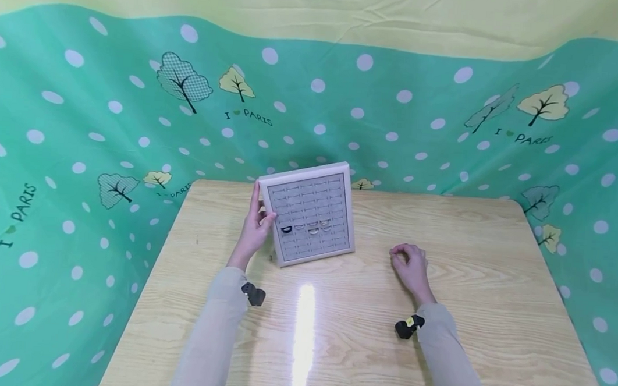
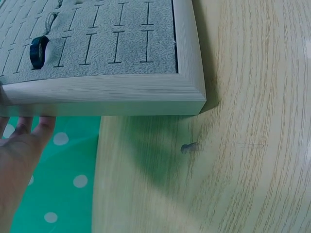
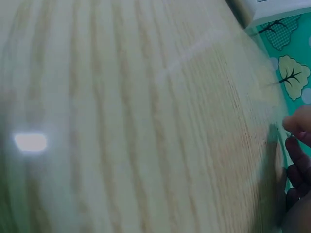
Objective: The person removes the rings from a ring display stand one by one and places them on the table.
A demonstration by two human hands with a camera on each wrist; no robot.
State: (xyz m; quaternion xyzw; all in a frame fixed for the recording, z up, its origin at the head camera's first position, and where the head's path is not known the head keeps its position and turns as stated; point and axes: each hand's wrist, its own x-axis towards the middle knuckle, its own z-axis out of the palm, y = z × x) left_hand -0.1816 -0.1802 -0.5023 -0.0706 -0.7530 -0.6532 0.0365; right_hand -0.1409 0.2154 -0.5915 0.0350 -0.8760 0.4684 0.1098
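A pale-framed ring tray (image 1: 305, 174) with a grey slotted insert stands tilted on the wooden table (image 1: 469, 236). A black ring (image 1: 286, 230) and a few pale rings (image 1: 313, 227) sit in one of its lower rows. My left hand (image 1: 257, 222) grips the tray's left edge, thumb on the front of the frame. The left wrist view shows the frame (image 2: 107, 94), the black ring (image 2: 38, 51) and my fingers (image 2: 22, 133) below the edge. My right hand (image 1: 410, 265) rests on the table to the right of the tray, fingers curled with thumb and forefinger together; I see nothing between them.
A green dotted cloth (image 1: 80, 146) with tree prints hangs around the table's back and sides. A small dark mark (image 2: 188, 147) lies on the wood near the tray's corner. A bright light glare (image 1: 304, 332) shines on the table between my forearms.
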